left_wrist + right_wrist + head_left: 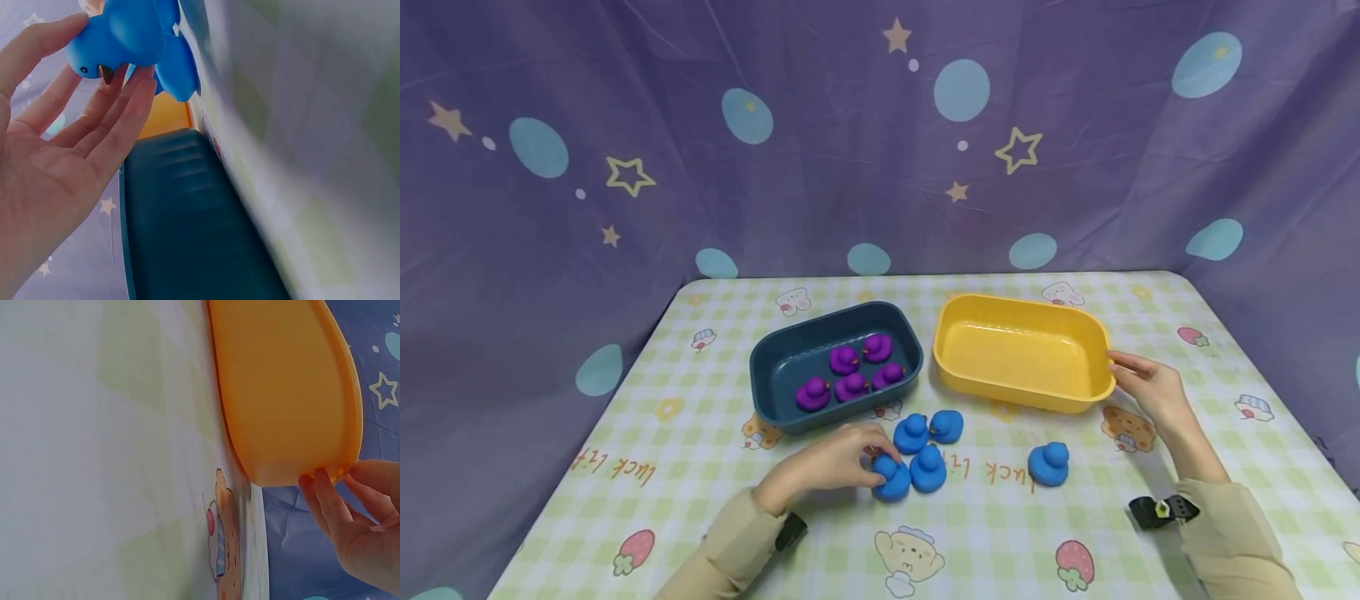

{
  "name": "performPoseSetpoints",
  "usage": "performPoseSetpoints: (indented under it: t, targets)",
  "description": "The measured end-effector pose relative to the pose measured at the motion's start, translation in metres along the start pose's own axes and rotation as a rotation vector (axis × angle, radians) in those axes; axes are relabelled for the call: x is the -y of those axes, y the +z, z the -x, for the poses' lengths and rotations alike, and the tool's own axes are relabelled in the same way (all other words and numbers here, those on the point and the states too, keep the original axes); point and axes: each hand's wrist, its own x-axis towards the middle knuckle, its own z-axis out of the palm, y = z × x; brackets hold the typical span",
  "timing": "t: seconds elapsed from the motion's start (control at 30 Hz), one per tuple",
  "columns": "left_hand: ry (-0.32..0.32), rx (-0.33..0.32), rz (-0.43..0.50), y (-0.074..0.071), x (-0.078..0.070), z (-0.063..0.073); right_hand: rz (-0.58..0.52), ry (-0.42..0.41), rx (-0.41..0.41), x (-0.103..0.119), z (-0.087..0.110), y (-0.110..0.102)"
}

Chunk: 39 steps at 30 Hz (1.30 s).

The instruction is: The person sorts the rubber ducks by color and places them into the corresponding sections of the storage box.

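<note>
My left hand (842, 458) pinches a blue toy duck (892, 481) by its head, at the left end of a small cluster on the table. In the left wrist view, thumb and fingers lie on opposite sides of that duck (128, 34), with its eye and dark beak showing. Beside it are more blue ducks (928, 469). At the far right my right hand (1153, 392) holds the right-end rim of a yellow bin (1022, 390). The right wrist view has its fingertips (322, 478) against the bin's end wall.
A dark teal bin (762, 367) with several purple ducks (844, 360) stands left of the yellow one. One more blue duck (1048, 463) sits apart, in front of the yellow bin. A patterned cloth (985, 542) covers the table, and a purple curtain (850, 192) hangs behind.
</note>
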Motion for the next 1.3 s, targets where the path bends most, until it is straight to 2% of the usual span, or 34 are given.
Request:
performPoseSetpoints:
  t: [0.23,0.37,0.5,0.7,0.87,1.1,1.3]
  targets:
    - [0.003,-0.051,0.046,-0.002,-0.003,-0.001,-0.031,-0.011,0.006,0.006,0.004,0.000]
    - [-0.005,-0.071,0.065,-0.004,-0.005,-0.004,-0.014,-0.008,0.003,0.004,0.003,-0.001]
    - [0.018,-0.083,0.056,-0.008,-0.009,-0.008,0.011,0.002,0.009,0.001,0.002,-0.002]
    - [0.036,-0.121,0.038,-0.010,-0.012,-0.013,-0.029,0.009,0.013,0.006,0.007,-0.001]
    - [0.063,-0.149,0.009,-0.013,-0.015,-0.020,-0.038,0.014,0.010,0.007,0.006,0.000]
    - [0.070,-0.156,0.036,-0.017,-0.017,-0.031,-0.041,0.015,0.013,0.008,0.007,-0.001]
    - [0.083,-0.190,0.030,-0.021,-0.020,-0.043,-0.043,0.007,0.010,0.009,0.006,-0.001]
